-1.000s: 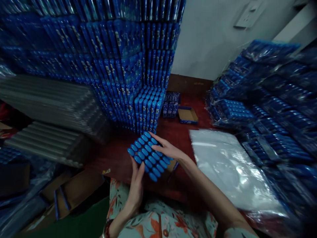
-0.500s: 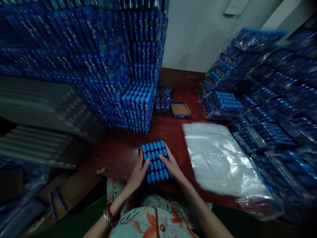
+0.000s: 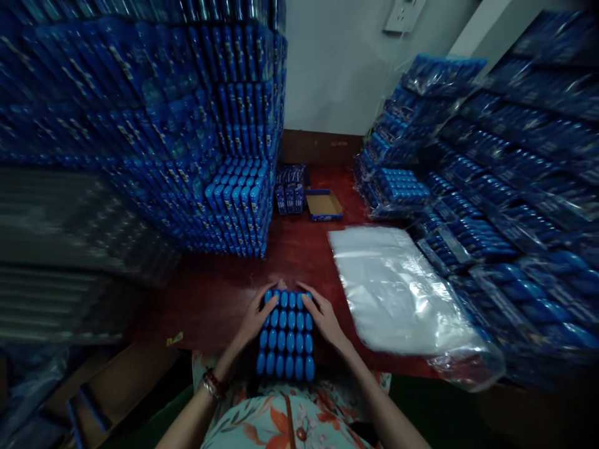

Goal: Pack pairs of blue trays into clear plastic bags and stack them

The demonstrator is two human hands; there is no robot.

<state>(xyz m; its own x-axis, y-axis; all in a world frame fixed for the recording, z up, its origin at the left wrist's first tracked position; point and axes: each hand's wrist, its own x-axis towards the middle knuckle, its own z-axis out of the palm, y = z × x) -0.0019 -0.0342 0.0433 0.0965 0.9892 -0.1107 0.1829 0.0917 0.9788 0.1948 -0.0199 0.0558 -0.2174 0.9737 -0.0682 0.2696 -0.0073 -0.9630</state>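
Dark red tabletop [image 3: 219, 299] between tall blue stacks [image 3: 140, 125] carries a block of blue tubes [image 3: 286, 337] at its near edge, long axis pointing away, clasped between left hand [image 3: 251, 321] and right hand [image 3: 326, 321], fingers spread over it.

Red-brown table [image 3: 219, 299]: blue box stack [image 3: 187, 162] left, clear bags [image 3: 393, 287] centre-right, bagged blue packs [image 3: 468, 212] right, open carton [image 3: 325, 206] rear, blue block [image 3: 286, 337] at near edge.

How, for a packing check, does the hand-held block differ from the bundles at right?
The block is bare; the bundles are wrapped in clear plastic. The block lies alone between left hand and right hand; the bundles are piled up. Both are rows of blue pieces.
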